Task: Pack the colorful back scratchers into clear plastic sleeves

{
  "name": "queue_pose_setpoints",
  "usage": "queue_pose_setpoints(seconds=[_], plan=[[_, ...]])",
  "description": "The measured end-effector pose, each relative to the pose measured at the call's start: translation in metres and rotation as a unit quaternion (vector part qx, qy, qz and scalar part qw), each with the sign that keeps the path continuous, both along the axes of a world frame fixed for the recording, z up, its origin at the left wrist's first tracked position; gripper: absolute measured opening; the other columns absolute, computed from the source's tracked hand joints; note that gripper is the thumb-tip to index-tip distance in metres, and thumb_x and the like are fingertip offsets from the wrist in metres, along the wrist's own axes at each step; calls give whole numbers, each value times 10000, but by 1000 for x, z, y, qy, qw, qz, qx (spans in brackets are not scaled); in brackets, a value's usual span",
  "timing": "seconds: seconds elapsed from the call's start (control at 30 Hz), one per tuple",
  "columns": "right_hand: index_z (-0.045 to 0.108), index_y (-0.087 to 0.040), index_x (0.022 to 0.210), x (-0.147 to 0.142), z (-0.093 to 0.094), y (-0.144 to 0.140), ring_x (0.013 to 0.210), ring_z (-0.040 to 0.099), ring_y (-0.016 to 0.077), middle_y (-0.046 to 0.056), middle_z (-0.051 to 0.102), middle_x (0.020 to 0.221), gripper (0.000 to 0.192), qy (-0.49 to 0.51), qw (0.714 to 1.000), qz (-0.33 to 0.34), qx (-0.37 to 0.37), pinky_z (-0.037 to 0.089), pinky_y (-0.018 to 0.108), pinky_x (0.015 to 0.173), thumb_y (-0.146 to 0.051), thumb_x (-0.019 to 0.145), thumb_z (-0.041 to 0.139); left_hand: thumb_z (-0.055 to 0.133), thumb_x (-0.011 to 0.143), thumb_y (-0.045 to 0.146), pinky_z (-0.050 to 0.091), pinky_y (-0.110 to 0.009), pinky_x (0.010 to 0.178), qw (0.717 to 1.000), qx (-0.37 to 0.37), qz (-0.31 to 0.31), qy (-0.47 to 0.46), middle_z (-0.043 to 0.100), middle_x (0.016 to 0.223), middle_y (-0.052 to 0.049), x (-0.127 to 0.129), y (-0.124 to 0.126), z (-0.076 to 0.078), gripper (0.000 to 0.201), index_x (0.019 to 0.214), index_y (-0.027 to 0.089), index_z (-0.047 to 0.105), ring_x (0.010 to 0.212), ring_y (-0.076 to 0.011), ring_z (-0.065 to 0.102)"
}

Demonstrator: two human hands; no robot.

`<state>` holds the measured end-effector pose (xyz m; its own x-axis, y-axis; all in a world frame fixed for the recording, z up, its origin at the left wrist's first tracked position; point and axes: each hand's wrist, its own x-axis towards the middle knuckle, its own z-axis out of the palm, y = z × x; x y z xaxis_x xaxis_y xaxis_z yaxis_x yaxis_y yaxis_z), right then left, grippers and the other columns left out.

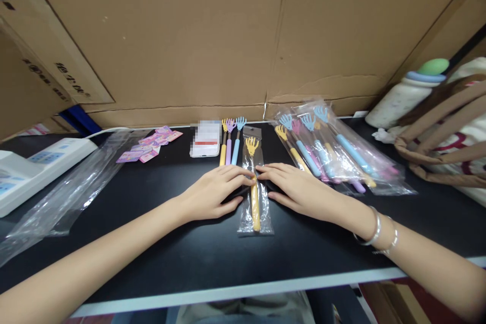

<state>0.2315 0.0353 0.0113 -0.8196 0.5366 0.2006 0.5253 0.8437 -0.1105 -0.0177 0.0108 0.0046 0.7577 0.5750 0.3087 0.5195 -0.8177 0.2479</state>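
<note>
At the middle of a black table [159, 243], a yellow back scratcher [254, 190] lies sealed in a narrow clear sleeve [255, 223]; its long axis runs almost straight away from us, the small claw-shaped head pointing toward the cardboard wall [228, 35] at the back and the handle end pointing toward our near edge of the table; we press on it from both sides, our left hand [212, 192] flat on the table with fingers nearly straight and close together, fingertips touching the sleeve's left edge about midway along; our right hand [299, 190] mirrors it, fingers extended and laid flat, tips meeting the sleeve from the right, two silver bangles [375, 233] on that wrist; neither hand is closed around the scratcher, both rest open on top of it, and the two sets of fingertips almost meet over the shaft; the scratcher shows a yellow hand-shaped head, a thin shaft and a thicker yellow grip, the sleeve glossy and slightly wrinkled with a hang-hole tab at its far end; just beyond our left hand three unwrapped scratchers [230, 142] in yellow, purple and blue lie side by side, heads also pointing away; to the right of them a heap of bagged scratchers [334, 152] fans out; a white card [205, 139] sits beside the loose three, pink labels [150, 144] further left, empty clear bags [64, 192] and a white device [26, 172] at far left; a bottle [406, 93] and a tote bag [448, 131] stand at far right
</note>
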Motion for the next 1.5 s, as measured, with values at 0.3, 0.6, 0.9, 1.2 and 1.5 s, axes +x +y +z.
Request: queue_pose_setpoints(seconds=[0.3, 0.6, 0.9, 1.2, 1.5], plan=[[570, -187, 1164, -2, 4, 4, 1153, 525, 230, 86, 593, 1255, 283, 11, 1000, -12, 13, 441, 438, 981, -243, 952, 391, 392, 923, 185, 462, -328, 900, 997, 63, 42, 4, 633, 1063, -52, 2, -1, -3, 222, 1057, 185, 568, 999, -184, 571], [594, -177, 1139, -3, 7, 7, 1104, 546, 233, 111, 623, 1149, 273, 18, 998, -51, 22, 474, 412, 894, -288, 947, 436, 424, 915, 161, 428, -333, 986, 997, 80, -14, 13, 635, 1195, -12, 1, 1, -6, 307, 1183, 207, 567, 1153, -194, 505], [627, -162, 1036, -4, 8, 2, 942, 566, 237, 85, 665, 966, 314, 8, 989, -128, 76, 442, 376, 812, -411, 925, 473, 438, 916, 167, 450, -338, 966, 990, 142, -1, 5, 650, 1196, 13, 2, 0, -9, 327, 1198, 230, 590, 1129, -190, 530], [598, -185, 1076, -15, 9, -9, 959, 583, 226, 61, 656, 1016, 290, 22, 990, -127, 50, 407, 383, 857, -388, 878, 541, 469, 892, 164, 456, -319, 917, 976, 203, 73, -26, 680, 1107, 5, 1, 2, -12, 260, 1087, 226, 629, 1050, -170, 577], [598, -191, 1004, -12, 23, -4, 815, 631, 208, 47, 688, 893, 271, -52, 974, -201, 85, 386, 292, 658, -413, 874, 511, 458, 888, 157, 455, -295, 869, 984, 164, 65, -26, 694, 1009, 1, 0, 1, -12, 217, 995, 215, 639, 982, -169, 585]])
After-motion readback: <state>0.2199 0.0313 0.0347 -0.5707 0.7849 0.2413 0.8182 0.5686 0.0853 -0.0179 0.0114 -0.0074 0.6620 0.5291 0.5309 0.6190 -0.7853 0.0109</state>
